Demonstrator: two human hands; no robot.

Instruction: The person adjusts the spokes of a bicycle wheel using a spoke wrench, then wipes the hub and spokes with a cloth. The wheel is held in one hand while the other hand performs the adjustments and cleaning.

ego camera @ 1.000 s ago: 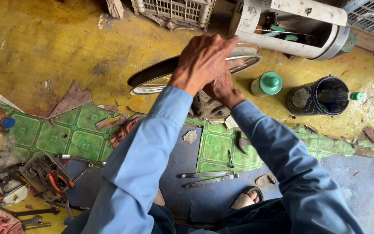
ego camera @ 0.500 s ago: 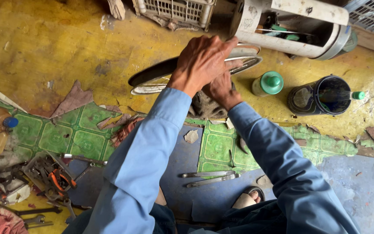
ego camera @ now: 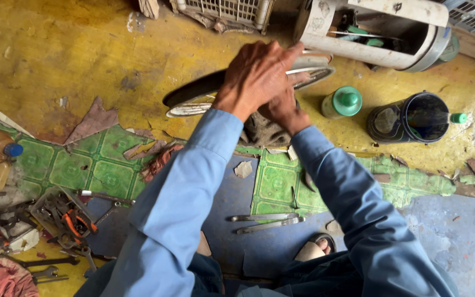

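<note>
A white cylindrical housing lies at the far edge of the yellow floor, nearer stand an open black can and green-capped bottle, and between them the left hand grips a long dark curved blade upright on the floor, the right hand pressing a grey rag beneath.

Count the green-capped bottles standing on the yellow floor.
2: a pale bottle with a green cap just right of the hands, and a smaller green-tipped bottle beside the black container. Others may be hidden.
</note>
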